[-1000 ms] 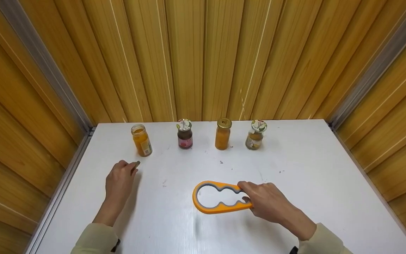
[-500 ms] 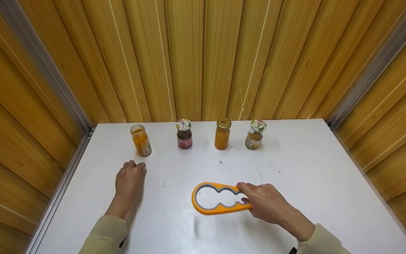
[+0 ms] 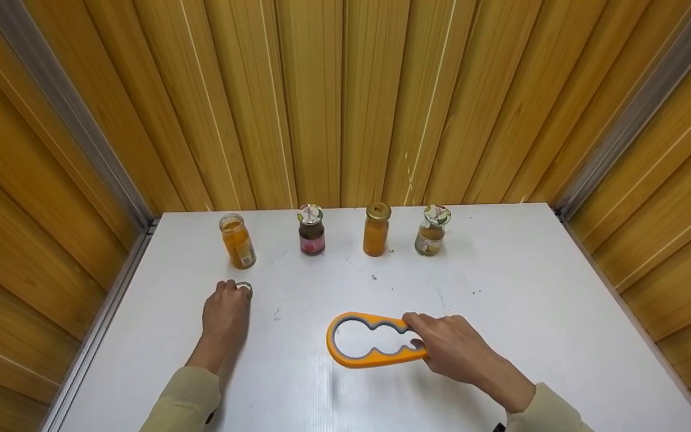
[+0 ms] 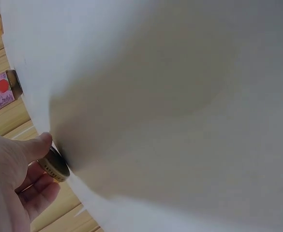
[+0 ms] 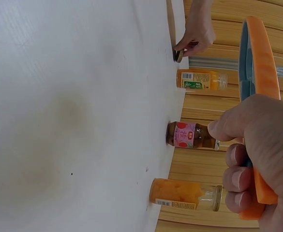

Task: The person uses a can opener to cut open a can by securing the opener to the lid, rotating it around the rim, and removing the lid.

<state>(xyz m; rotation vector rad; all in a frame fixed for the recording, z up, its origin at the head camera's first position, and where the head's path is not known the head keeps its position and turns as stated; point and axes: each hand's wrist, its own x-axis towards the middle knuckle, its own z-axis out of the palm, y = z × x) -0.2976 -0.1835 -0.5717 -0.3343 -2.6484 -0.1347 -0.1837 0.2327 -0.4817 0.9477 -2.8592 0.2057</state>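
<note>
My left hand [image 3: 224, 309] reaches forward over the white table [image 3: 297, 390], at the person's left side. Its thumb and fingers pinch a round metal lid [image 4: 55, 166], lettered around its rim. The lid is tilted, with its lower edge at the tabletop; I cannot tell whether it touches. Just beyond stands an uncapped glass jar [image 3: 239, 247] with orange contents.

My right hand [image 3: 454, 348] curls its fingers around one end of an orange-and-grey jar opener [image 3: 357, 363], a long loop with stepped inner curves. The opener hangs above the middle of the table, its wide end pointing left.

To the right of the uncapped jar, spaced apart and upright near the wooden wall [image 3: 312, 108], are a dark jar with a pink label [image 3: 311, 237], an orange jar with a gold lid [image 3: 375, 237] and a smaller jar with a patterned lid [image 3: 429, 240].

As I judge it, the main risk is on the left: if the pinch slackens while the lid leans, it could slap down or roll on its rim. A forward nudge from those knuckles could knock the uncapped jar and spill it. On the right, holding the opener by one end lets it twist if the grip loosens.
</note>
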